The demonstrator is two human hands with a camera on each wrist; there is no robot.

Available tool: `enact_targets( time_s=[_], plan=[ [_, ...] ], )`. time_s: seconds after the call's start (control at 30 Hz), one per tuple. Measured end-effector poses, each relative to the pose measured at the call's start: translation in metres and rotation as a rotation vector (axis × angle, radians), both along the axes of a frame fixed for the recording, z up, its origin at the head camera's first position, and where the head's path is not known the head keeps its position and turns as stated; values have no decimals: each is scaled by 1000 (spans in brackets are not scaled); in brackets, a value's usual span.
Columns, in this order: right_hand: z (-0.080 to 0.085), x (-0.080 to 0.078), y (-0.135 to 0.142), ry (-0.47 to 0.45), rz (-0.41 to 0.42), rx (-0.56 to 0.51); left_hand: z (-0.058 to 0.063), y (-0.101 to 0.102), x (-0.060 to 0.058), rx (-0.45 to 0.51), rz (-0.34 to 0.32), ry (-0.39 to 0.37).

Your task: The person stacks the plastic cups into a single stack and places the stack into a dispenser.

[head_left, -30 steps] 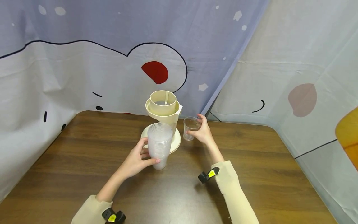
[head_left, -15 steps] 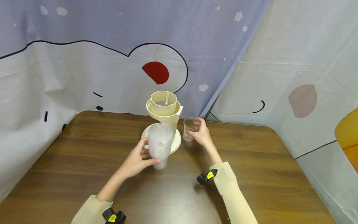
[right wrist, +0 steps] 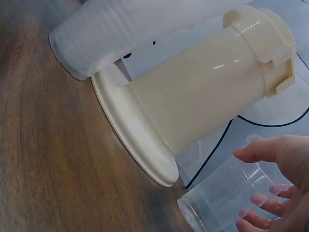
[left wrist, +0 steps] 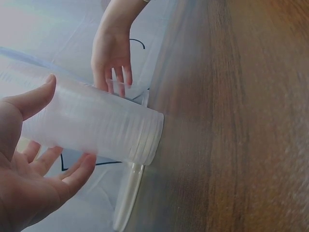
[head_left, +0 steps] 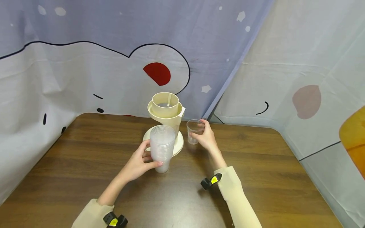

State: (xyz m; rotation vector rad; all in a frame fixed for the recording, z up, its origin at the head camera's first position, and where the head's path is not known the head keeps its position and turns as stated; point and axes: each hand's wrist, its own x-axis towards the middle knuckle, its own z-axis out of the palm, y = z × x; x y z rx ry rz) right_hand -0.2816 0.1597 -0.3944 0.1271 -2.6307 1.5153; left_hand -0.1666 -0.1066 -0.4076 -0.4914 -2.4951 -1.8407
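My left hand [head_left: 139, 164] curls round a tall stack of nested clear plastic cups [head_left: 162, 148], thumb on the near side and fingers on the far side. The stack stands upright, its base at the table top in the left wrist view. My right hand [head_left: 206, 136] holds a single clear plastic cup [right wrist: 224, 193] between thumb and fingers, the cup upright at the table. Between and behind the cups stands a cream plastic dispenser [right wrist: 203, 87] with an open round top and a wide round base, partly hidden by the stack in the head view.
The brown wooden table [head_left: 251, 177] runs up to a printed curtain [head_left: 99, 76] close behind the dispenser. More curtain hangs on the right, with an orange patch [head_left: 355, 136]. Each wrist carries a black strap with a small camera [head_left: 209, 181].
My right fingers have come down slightly onto the single cup's side, and that cup has shifted a little toward me. My left hand and the stack stay in place.
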Motion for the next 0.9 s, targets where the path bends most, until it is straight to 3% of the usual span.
enact_targets(
  time_s=[0.2,0.57,0.9],
  plan=[
    [7,5,0,67,-25,15,0,0,0,-5,3,-2],
    [25,14,-1,203,-61,-81,0,0,0,-5,-1,-14],
    [46,26,-4,301,-69,-46,0,-1,-1,-5,2,-7]
  ],
)
